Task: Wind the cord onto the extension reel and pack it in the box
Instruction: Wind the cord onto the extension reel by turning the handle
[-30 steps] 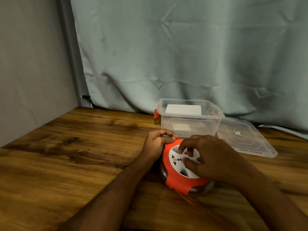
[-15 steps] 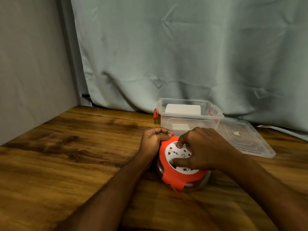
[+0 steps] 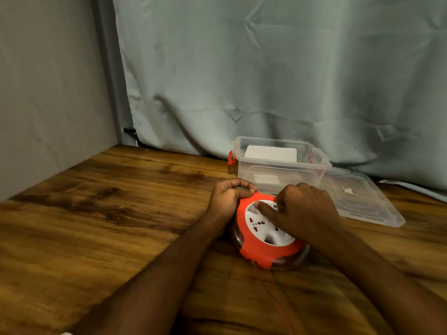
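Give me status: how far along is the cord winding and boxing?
Done: the box stands open, its lid lying beside it. In hand: the left hand grips the reel at its orange rim while the right hand works the white socket face; a thin orange cord runs loose toward the camera. Left: finish winding, put the reel in the box.

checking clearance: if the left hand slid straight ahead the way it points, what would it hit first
Probably the clear box: the left hand grips the reel just short of the box's front wall, though the gap's depth is unclear.
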A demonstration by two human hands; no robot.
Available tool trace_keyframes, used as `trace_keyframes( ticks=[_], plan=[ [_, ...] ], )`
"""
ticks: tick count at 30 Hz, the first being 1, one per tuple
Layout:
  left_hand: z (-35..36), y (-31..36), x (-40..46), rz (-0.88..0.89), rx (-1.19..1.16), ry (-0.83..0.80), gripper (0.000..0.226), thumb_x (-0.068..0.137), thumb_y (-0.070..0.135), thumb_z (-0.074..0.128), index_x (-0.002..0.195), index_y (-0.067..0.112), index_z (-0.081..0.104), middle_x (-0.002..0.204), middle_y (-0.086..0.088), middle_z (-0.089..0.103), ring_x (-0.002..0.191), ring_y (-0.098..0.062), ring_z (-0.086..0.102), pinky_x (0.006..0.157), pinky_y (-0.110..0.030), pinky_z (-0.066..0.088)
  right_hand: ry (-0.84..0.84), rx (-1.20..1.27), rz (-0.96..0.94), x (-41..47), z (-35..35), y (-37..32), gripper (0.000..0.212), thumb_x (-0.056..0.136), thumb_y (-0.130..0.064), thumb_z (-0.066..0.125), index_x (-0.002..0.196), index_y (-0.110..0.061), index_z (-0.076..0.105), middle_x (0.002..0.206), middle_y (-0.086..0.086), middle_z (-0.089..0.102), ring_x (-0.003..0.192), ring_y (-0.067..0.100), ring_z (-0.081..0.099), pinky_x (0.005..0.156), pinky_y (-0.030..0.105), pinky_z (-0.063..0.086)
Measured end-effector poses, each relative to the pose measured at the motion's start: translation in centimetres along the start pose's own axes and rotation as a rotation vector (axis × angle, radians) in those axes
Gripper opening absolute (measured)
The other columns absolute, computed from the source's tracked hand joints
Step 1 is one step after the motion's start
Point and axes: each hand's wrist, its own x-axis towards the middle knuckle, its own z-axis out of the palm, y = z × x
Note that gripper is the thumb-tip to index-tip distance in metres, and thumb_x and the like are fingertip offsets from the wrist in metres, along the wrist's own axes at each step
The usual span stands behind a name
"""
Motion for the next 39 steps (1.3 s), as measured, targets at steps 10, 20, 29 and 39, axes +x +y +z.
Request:
trace_keyframes(
  ticks=[10,20,29,39],
  plan=[
    [-0.2,-0.6,0.4,0.015,0.015,0.002,0.017,0.081,-0.010,0.058,0.095,-0.012,0.068,0.077,-0.012,0.070,0.061,-0.018,0.065,0.058,-0.024,0.055,-0.125,0.230,-0.278,-2.6,-0.7,3.3,0.069,0.074,-0.084,0.053,0.138,-0.058,0.050,0.101,-0.023,0.061,0.085,-0.007,0.055,0.068,0.010,0.036],
    [-0.2,-0.9,0.3,0.041,0.014,0.012,0.016,0.081,-0.009,0.057,0.091,-0.009,0.069,0.080,-0.016,0.069,0.067,-0.022,0.064,0.065,-0.030,0.055,-0.027,0.247,-0.188,-3.0,-0.2,1.8,0.072,0.071,-0.090,0.051,0.134,-0.057,0.061,0.092,-0.020,0.068,0.084,-0.001,0.054,0.067,0.016,0.035],
    [0.1,-0.8,0.3,0.047,0.022,0.012,0.016,0.080,-0.010,0.057,0.091,-0.011,0.069,0.079,-0.017,0.068,0.069,-0.024,0.064,0.064,-0.030,0.055,0.058,0.232,0.157,-2.8,1.0,-1.0,0.070,0.069,-0.087,0.065,0.122,-0.041,0.072,0.130,-0.010,0.070,0.116,0.014,0.062,0.086,0.028,0.040],
    [0.0,-1.0,0.4,0.043,0.021,-0.011,0.017,0.080,-0.009,0.058,0.094,-0.014,0.067,0.080,-0.016,0.070,0.070,-0.026,0.065,0.065,-0.031,0.056,0.077,0.247,-0.029,-2.9,0.2,-0.5,0.043,0.085,-0.069,0.064,0.115,-0.038,0.064,0.081,-0.019,0.062,0.077,0.002,0.050,0.070,0.026,0.038]
  ],
)
